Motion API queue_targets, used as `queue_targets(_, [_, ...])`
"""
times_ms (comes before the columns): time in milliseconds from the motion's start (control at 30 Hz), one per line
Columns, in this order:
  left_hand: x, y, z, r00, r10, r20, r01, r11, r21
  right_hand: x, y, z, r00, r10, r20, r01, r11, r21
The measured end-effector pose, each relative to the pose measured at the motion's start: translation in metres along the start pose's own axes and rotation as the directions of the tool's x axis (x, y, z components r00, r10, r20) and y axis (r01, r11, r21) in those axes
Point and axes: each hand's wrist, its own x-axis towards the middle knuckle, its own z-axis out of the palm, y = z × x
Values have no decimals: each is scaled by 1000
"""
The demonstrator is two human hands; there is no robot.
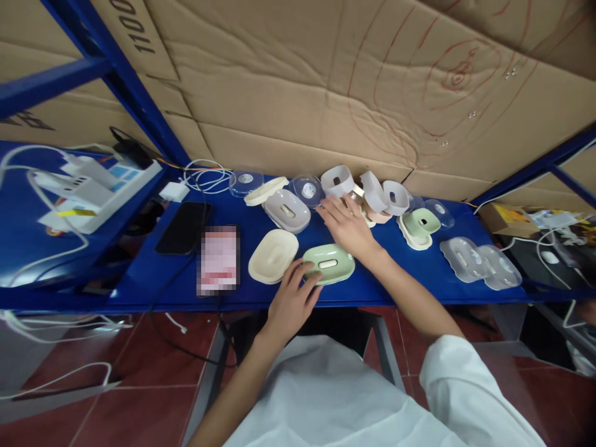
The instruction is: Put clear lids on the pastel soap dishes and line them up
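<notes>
My left hand (294, 301) is at the front of the table, its fingers bent over the left end of a light green oval dish (342, 262) with a pale oblong insert (328, 264) in its middle. Just left of that hand lies a cream oval dish (272, 253). My right hand (347, 226) reaches to the back, fingers stretched out and apart, beside a clear lid (307, 189) and below a lavender ring-shaped shell (338, 180). A small cream piece (357, 191) shows past its fingertips; whether they touch it is unclear. A lavender oval dish (287, 210) sits left of it.
More lavender shells (373, 192), a green shell (421, 222) on a cream base and clear packaging pieces (465, 257) lie to the right. On the left are a black phone (182, 228), a blurred-screen device (218, 261), cables and a power strip (100, 195). Cardboard (279, 81) stands behind.
</notes>
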Motion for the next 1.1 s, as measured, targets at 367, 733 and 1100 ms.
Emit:
queue_targets(367, [-2, -1, 0, 1000, 2, -22, -2, 1000, -7, 113, 12, 23, 927, 154, 343, -80, 972, -221])
queue_targets(733, [-1, 1, 2, 999, -13, -37, 14, 1000, 18, 104, 1, 8, 911, 280, 301, -248, 958, -141])
queue_targets(1100, [-1, 0, 2, 999, -9, -38, 9, 1000, 3, 163, 29, 8, 698, 418, 581, -501, 865, -19])
